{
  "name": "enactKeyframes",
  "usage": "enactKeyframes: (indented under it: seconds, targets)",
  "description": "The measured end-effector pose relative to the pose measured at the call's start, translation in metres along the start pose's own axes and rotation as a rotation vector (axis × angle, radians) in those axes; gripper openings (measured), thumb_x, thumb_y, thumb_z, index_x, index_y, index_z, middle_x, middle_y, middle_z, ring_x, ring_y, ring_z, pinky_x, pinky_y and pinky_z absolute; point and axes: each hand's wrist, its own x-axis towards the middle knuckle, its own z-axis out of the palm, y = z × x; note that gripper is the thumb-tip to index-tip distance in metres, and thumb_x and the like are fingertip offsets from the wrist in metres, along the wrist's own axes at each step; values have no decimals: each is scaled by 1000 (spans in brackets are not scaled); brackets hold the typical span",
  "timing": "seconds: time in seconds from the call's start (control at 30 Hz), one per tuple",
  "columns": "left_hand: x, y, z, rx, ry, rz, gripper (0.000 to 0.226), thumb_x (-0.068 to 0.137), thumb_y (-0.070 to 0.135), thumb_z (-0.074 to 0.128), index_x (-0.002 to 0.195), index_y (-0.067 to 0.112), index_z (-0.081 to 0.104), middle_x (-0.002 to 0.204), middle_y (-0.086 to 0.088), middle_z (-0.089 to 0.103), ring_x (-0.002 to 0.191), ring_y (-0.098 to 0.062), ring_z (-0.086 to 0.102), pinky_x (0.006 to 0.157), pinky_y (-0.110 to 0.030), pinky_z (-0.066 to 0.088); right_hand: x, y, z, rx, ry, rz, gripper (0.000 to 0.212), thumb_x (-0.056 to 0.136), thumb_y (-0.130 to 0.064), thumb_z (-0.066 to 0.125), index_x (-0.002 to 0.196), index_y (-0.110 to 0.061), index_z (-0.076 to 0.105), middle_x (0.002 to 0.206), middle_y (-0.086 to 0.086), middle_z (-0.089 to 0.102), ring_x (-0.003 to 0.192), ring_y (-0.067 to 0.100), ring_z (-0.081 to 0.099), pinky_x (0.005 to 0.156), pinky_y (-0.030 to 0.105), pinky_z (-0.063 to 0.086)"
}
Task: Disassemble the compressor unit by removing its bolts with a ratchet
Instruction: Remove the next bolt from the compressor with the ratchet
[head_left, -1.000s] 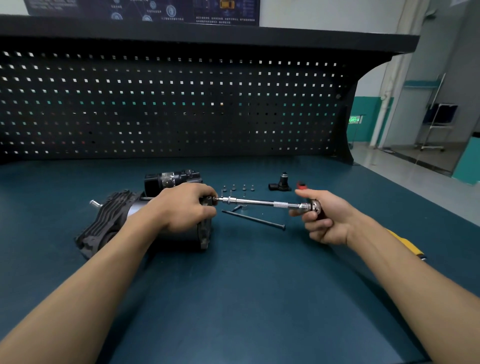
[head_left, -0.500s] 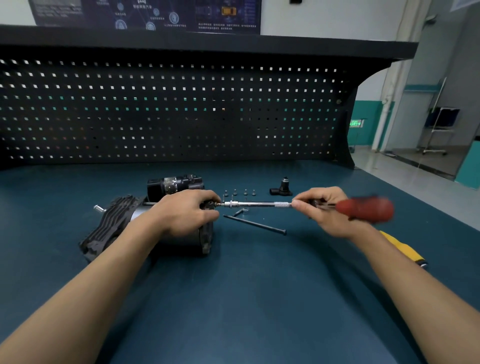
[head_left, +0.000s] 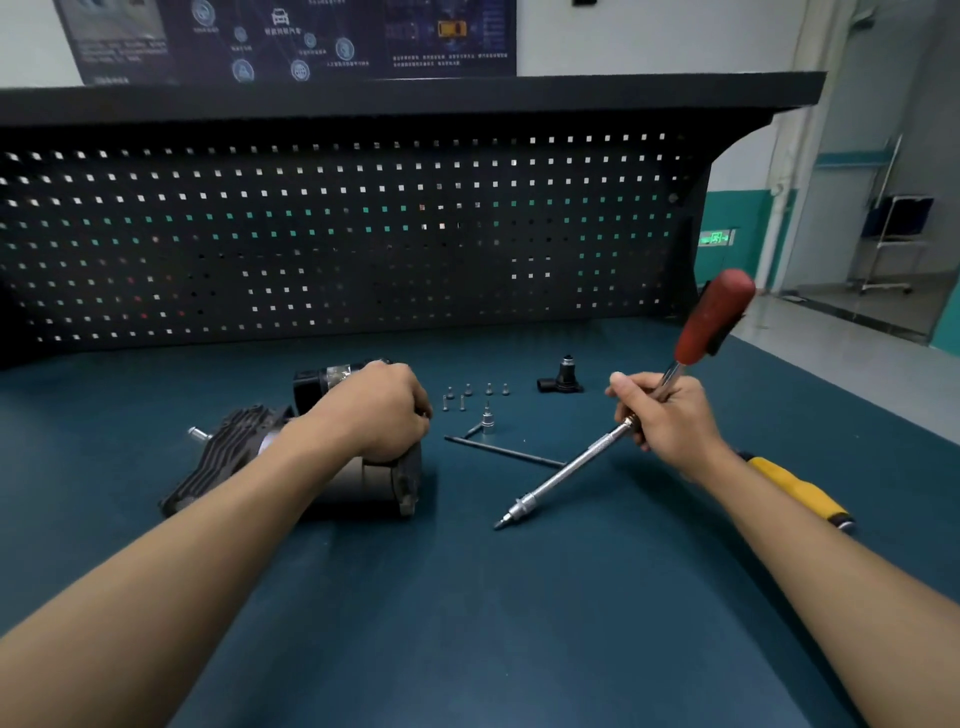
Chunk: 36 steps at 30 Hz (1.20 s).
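One head-worn wide-angle view; faces forward and down across the bench (head_left: 467, 623) to the pegboard (head_left: 337, 234). Close over the bench top; doorway (head_left: 857, 249) at far right.

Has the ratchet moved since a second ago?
Yes. The ratchet has swung its tip off the compressor, rightward and nearer the person, across the long bolt; the right hand grips it.

— Light level?
— Dim. Daylight enters from the corridor (head_left: 857, 312) at the right edge. The pegboard (head_left: 337, 234) reads near black, with specks of light through its holes.
— Shadows, glare?
— Soft, diffuse shadows on the bench top (head_left: 467, 623) at centre frame; faint sheen lower centre.
— Sharpness?
— Ratchet (head_left: 582, 460) smeared at its red handle. Poster (head_left: 291, 36) soft. Shelf (head_left: 415, 98) bows towards the frame edges.
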Motion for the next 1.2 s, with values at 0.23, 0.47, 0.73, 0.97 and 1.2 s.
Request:
enactKeyframes:
  seconds: [0.23,0.47,0.73,0.97,1.2]
  targets:
    - [4,15,4,-24,113,-150,14,78,14,71,88,20,79,95,-8,72,87,-31,66,76,-33,56,-3,11,4,12,-12,68,31,99,-25,64,75,-6,70,53,2,61,37,12,47,34,22,36]
    - [10,35,21,262,231,-119,27,79,2,62,71,12,38,68,-3,38,72,-33,48,59,-34,35,-1,17,5,-6,-25,108,32,100,-27,63,77,-5,69,54,2,61,38,13,47,34,23,37]
    - [0,31,26,307,199,-93,17,85,5,54,85,17,43,84,-5,51,93,-34,63,62,-34,36,-1,18,6,-3,-47,133,34,100,-28,63,75,-5,68,55,2,61,39,13,48,35,24,36]
    - [-3,44,30,443,219,-40,22,82,-2,57,84,19,49,97,-6,64,94,-30,67,59,-31,34,0,20,5,-3,-44,157,34,99,-29,63,74,-7,69,57,3,62,40,14,48,36,23,37]
    - [-2,43,30,469,246,34,27,82,-1,56,81,20,40,95,-4,62,95,-30,67,58,-30,31,1,20,7,-6,-36,163,35,99,-30,63,73,-8,69,56,3,62,40,13,48,35,23,37]
